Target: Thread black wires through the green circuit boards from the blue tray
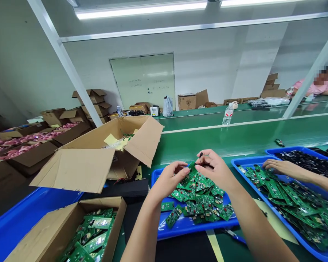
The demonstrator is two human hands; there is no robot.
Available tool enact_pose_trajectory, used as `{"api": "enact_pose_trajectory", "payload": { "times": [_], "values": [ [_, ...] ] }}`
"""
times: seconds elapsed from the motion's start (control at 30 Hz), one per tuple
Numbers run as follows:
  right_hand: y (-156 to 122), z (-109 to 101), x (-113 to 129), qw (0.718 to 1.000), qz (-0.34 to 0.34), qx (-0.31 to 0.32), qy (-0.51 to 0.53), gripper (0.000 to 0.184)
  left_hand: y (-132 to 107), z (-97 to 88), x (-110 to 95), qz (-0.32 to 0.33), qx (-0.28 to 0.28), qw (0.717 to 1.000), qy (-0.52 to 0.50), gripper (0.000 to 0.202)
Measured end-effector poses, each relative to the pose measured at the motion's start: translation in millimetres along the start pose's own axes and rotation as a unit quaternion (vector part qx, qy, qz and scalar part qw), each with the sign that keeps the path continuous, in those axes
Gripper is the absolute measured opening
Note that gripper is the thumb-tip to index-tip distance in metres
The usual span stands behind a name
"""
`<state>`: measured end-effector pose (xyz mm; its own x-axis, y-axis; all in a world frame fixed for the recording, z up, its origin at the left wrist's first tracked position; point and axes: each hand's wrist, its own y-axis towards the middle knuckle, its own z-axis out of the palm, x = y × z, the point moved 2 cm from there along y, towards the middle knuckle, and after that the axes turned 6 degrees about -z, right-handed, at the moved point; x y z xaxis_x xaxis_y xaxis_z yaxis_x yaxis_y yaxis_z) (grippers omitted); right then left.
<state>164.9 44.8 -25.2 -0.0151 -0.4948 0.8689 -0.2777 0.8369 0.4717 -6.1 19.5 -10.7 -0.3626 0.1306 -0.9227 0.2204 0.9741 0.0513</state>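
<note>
Over a blue tray [180, 233] I have both hands close together. My left hand [171, 180] pinches a green circuit board [191, 170] between thumb and fingers, the board tilted upward. My right hand [215, 171] is closed at the board's other side, its thumb at or near the edge. A small black piece [201, 156] shows at the right fingertips; its exact kind is too small to make out. Beneath both hands, a loose heap of green circuit boards [203, 200] with small components lies in the tray.
A cardboard box of boards [123, 207] stands front left, a larger open carton [71, 167] behind it. Another person's hand [281, 167] reaches into a blue tray of boards [242, 160] at right. A water bottle [227, 114] stands on the green bench. A blue-handled tool [236, 236] lies near my right forearm.
</note>
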Motion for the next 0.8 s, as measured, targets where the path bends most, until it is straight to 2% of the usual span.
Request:
{"api": "enact_pose_trajectory", "payload": {
  "times": [0.1, 0.17, 0.23, 0.33, 0.4, 0.47, 0.57, 0.8],
  "values": [
    [1.6, 13.0, 9.0, 0.999, -0.023, 0.037, -0.015, 0.026, -4.9, 4.1, -3.9, -0.015, 0.046, 0.999, -0.011, 0.024],
    [1.8, 17.1, 11.1, 0.998, -0.031, 0.055, -0.03, 0.028, -5.5, 3.8, -4.1, -0.025, 0.053, 0.998, -0.018, 0.021],
    [1.6, 16.9, 11.1, 0.996, -0.035, 0.07, -0.049, 0.032, -4.4, -1.0, -3.4, -0.022, 0.017, 0.999, -0.034, 0.017],
    [-0.1, 11.5, 11.2, 0.99, -0.05, 0.067, -0.111, 0.036, -2.9, -10.6, -3.5, -0.008, -0.082, 0.994, -0.076, 0.013],
    [-2.5, 8.4, 13.3, 0.984, -0.062, 0.069, -0.15, 0.035, -3.3, -13.2, -5.4, -0.001, -0.13, 0.986, -0.105, 0.015],
    [-5.6, 7.3, 17.0, 0.98, -0.067, 0.087, -0.168, 0.034, -4.0, -10.9, -8.1, 0.0, -0.139, 0.983, -0.122, 0.019],
    [-9.9, 7.6, 23.2, 0.975, -0.067, 0.113, -0.178, 0.033, -4.2, -3.6, -10.6, -0.004, -0.121, 0.986, -0.118, 0.023],
    [-13.6, 3.5, 27.3, 0.966, -0.07, 0.133, -0.211, 0.033, -0.9, 3.8, -7.1, -0.009, -0.118, 0.99, -0.079, 0.025]
  ]
}}
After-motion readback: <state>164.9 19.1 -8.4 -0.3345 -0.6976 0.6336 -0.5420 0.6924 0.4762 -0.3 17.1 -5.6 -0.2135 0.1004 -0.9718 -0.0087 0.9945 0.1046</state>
